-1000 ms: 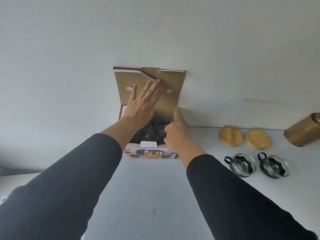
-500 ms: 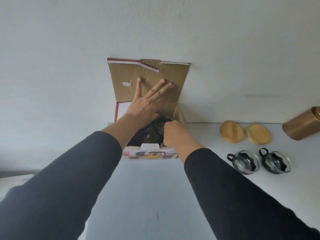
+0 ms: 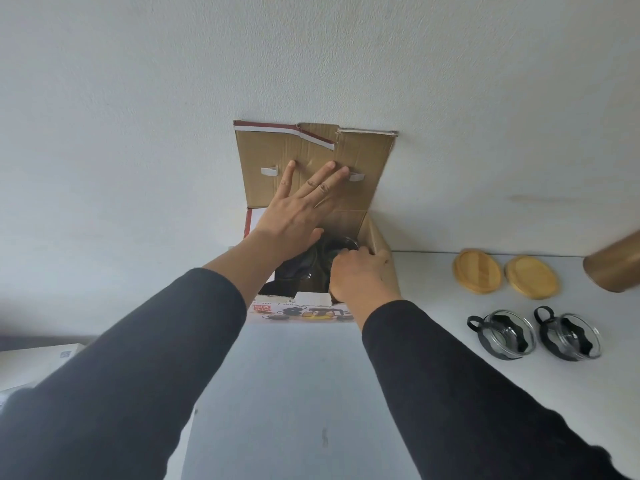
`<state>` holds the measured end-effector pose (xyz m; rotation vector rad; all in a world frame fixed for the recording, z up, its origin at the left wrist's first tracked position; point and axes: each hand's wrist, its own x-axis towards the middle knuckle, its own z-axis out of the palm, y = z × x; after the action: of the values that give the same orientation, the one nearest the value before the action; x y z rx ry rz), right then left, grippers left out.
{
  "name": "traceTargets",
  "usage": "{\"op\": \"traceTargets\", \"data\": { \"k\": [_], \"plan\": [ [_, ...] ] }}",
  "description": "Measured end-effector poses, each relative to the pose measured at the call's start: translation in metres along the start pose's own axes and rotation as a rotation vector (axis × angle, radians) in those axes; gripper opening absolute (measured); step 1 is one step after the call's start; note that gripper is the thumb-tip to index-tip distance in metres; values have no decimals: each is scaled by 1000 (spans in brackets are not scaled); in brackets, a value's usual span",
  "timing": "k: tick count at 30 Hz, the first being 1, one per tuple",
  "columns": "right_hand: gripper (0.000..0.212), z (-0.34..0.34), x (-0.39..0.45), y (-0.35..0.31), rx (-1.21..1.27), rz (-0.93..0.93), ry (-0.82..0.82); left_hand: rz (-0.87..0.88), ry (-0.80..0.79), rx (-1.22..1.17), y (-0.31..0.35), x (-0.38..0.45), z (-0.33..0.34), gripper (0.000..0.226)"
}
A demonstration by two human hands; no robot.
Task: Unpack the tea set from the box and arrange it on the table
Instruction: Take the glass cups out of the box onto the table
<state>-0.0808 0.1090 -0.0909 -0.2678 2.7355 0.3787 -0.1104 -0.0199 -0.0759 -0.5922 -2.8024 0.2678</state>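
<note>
An open cardboard box (image 3: 384, 244) stands at the back of the table against the wall, its lid flap (image 3: 360, 157) raised. My left hand (image 3: 298, 209) presses flat on that flap with straight, spread fingers. My right hand (image 3: 360, 275) reaches into the box with curled fingers around a dark glass item (image 3: 311, 261), mostly hidden inside. To the right on the table stand two glass cups with black handles (image 3: 502, 334) (image 3: 571, 336) and two round wooden coasters (image 3: 478, 275) (image 3: 531, 277).
A gold-brown cylindrical canister (image 3: 616, 265) lies at the right edge. A white foam piece (image 3: 313, 297) sits at the box's front rim. A white box (image 3: 38, 358) sits at the far left. The white table (image 3: 304, 393) stretches toward me in front of the box.
My left hand slid up the lid flap and spread flatter. My right hand went a little deeper into the box. The view shifted slightly.
</note>
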Motion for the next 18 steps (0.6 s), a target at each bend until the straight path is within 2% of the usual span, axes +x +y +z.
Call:
{"op": "traceTargets", "data": {
  "k": [5,9,13,18],
  "plan": [
    [30,-4,-6,4,26,-48,66,-13,-7,0,1,0,0,58],
    [29,-11,-11,9,138,-77,84,-25,-15,-17,3,-1,-3,60],
    [45,-17,-15,15,281,-123,119,-98,-33,-98,7,-4,-12,61],
    [67,-26,-27,25,543,-37,250,-271,-5,-202,11,-18,-20,63]
  ]
}}
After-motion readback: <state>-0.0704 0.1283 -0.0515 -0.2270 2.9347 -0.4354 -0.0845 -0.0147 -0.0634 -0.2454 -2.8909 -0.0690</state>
